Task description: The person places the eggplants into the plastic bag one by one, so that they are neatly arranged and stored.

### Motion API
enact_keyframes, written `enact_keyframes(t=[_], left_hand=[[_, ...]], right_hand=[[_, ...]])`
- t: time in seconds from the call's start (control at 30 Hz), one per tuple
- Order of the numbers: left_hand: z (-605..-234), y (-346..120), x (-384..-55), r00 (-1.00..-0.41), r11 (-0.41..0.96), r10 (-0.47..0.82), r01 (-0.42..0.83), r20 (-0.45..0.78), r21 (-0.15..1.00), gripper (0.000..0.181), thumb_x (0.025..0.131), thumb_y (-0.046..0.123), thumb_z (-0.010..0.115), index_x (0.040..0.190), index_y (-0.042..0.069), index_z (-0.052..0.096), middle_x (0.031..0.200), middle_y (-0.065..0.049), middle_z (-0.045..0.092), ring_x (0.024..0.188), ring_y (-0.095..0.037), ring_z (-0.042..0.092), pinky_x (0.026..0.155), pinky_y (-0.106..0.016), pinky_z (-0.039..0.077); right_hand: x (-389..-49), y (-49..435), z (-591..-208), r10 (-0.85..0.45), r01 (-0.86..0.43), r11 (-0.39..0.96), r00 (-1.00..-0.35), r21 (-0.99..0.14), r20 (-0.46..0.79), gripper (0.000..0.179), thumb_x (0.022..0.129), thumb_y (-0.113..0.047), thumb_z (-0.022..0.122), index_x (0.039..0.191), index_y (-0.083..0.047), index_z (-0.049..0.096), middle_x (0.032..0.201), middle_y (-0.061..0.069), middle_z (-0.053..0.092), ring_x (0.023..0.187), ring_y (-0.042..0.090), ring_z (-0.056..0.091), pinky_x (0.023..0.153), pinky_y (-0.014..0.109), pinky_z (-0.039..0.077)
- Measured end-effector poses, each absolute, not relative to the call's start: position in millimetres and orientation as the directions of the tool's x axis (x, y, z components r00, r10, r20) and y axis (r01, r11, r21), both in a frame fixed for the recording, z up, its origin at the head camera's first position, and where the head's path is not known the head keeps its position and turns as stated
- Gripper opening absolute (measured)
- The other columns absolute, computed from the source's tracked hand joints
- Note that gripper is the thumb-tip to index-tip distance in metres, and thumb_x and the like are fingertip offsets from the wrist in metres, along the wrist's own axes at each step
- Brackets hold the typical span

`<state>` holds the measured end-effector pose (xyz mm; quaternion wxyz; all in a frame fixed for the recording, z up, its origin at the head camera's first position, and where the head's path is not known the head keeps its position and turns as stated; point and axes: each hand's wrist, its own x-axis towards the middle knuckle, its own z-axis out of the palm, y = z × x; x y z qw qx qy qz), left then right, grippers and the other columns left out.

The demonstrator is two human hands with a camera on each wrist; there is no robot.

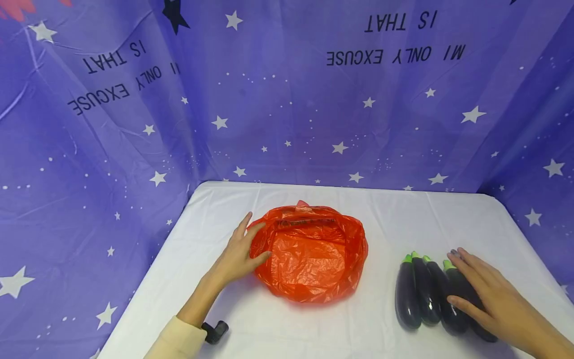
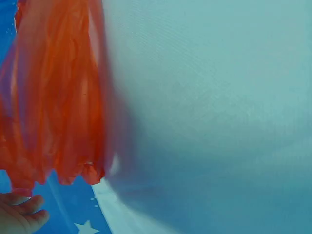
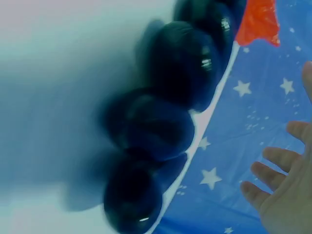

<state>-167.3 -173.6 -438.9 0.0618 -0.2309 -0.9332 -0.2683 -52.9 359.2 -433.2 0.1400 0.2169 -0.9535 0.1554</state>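
Observation:
A red plastic bag (image 1: 309,259) stands with its mouth open and its rim spread wide in the middle of the white table. My left hand (image 1: 239,254) is at its left rim, fingers and thumb spread apart. The left wrist view shows the bag's pleated side (image 2: 58,97), with that hand's fingertips (image 2: 31,204) close to its edge. On the right lie several dark eggplants (image 1: 408,296) side by side, green stem ends pointing away from me. Over the rightmost ones is my right hand (image 1: 493,294), fingers extended. The right wrist view shows the eggplants' rounded ends (image 3: 146,126).
A white cloth covers the table (image 1: 381,339). Purple star-printed curtains (image 1: 314,99) rise behind it and along both sides. A small black object (image 1: 215,331) is beside the left sleeve (image 1: 179,339).

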Motion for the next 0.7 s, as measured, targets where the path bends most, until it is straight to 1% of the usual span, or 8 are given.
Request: enact_keyframes(t=[0.1,0.23,0.33,0.43,0.5,0.57,0.63,0.7], left_hand=[[-443.3,-176.1,-174.7,-0.898,0.719,0.374,0.438,0.231,0.539,0.072,0.079,0.036,0.075,0.141,0.015,0.043,0.154,-0.019,0.012,0.133,-0.043,0.031,0.099,-0.059,0.035],[-448.0,-179.8,-181.4,-0.906,0.691,0.365,0.418,0.215,0.59,0.072,0.078,0.035,0.076,0.14,0.016,0.045,0.153,-0.022,0.014,0.13,-0.045,0.034,0.097,-0.06,0.037],[-453.1,-182.7,-184.9,-0.909,0.667,0.363,0.407,0.206,0.624,0.071,0.078,0.034,0.077,0.139,0.016,0.046,0.151,-0.023,0.017,0.131,-0.045,0.033,0.098,-0.061,0.035],[-459.1,-185.0,-186.7,-0.908,0.63,0.37,0.401,0.197,0.666,0.071,0.078,0.032,0.077,0.139,0.016,0.046,0.151,-0.023,0.02,0.132,-0.045,0.031,0.099,-0.063,0.032],[-463.4,-185.9,-187.2,-0.906,0.608,0.379,0.397,0.188,0.688,0.071,0.078,0.032,0.077,0.14,0.016,0.045,0.15,-0.023,0.02,0.133,-0.044,0.029,0.099,-0.064,0.032],[-467.1,-186.3,-187.1,-0.905,0.588,0.389,0.39,0.175,0.709,0.073,0.078,0.031,0.077,0.141,0.016,0.043,0.151,-0.023,0.019,0.135,-0.044,0.027,0.099,-0.064,0.03],[-470.5,-186.1,-187.1,-0.904,0.578,0.397,0.381,0.16,0.722,0.075,0.078,0.03,0.076,0.143,0.016,0.041,0.151,-0.023,0.018,0.135,-0.044,0.025,0.1,-0.064,0.029],[-472.9,-185.3,-187.1,-0.904,0.571,0.404,0.371,0.143,0.732,0.077,0.078,0.028,0.077,0.144,0.016,0.038,0.151,-0.022,0.017,0.136,-0.043,0.024,0.101,-0.064,0.028]], right_hand=[[-53.3,366.6,-440.4,-0.336,-0.435,0.857,-0.878,-0.275,0.341,0.085,0.078,-0.026,0.077,0.148,-0.012,0.032,0.151,0.019,0.026,0.14,0.03,0.019,0.115,0.04,0.004],[-53.0,377.9,-448.9,-0.275,-0.384,0.86,-0.903,-0.337,0.329,0.083,0.081,-0.022,0.075,0.149,-0.012,0.03,0.147,0.026,0.029,0.134,0.046,0.024,0.113,0.052,0.003],[-53.3,388.8,-455.5,-0.211,-0.324,0.872,-0.925,-0.366,0.316,0.081,0.082,-0.022,0.074,0.148,-0.007,0.029,0.142,0.032,0.032,0.128,0.054,0.026,0.108,0.062,0.003],[-53.3,400.7,-462.9,-0.127,-0.217,0.903,-0.959,-0.37,0.254,0.081,0.086,-0.027,0.07,0.146,0.003,0.024,0.135,0.038,0.033,0.122,0.06,0.027,0.104,0.067,0.0],[-53.0,407.9,-467.8,-0.069,-0.138,0.918,-0.979,-0.372,0.193,0.08,0.088,-0.031,0.067,0.143,0.008,0.024,0.13,0.041,0.035,0.116,0.061,0.029,0.1,0.071,0.006],[-53.0,414.2,-471.2,-0.023,-0.067,0.929,-0.992,-0.363,0.124,0.078,0.09,-0.034,0.063,0.14,0.013,0.024,0.125,0.044,0.036,0.109,0.062,0.034,0.092,0.074,0.018],[-54.0,420.1,-473.2,0.001,-0.02,0.932,-0.998,-0.362,0.059,0.075,0.093,-0.035,0.059,0.137,0.015,0.025,0.121,0.045,0.038,0.102,0.061,0.041,0.082,0.072,0.03],[-54.5,424.4,-475.0,0.013,0.005,0.934,-1.0,-0.356,0.019,0.071,0.094,-0.036,0.057,0.135,0.015,0.028,0.116,0.046,0.041,0.094,0.058,0.049,0.072,0.068,0.037]])
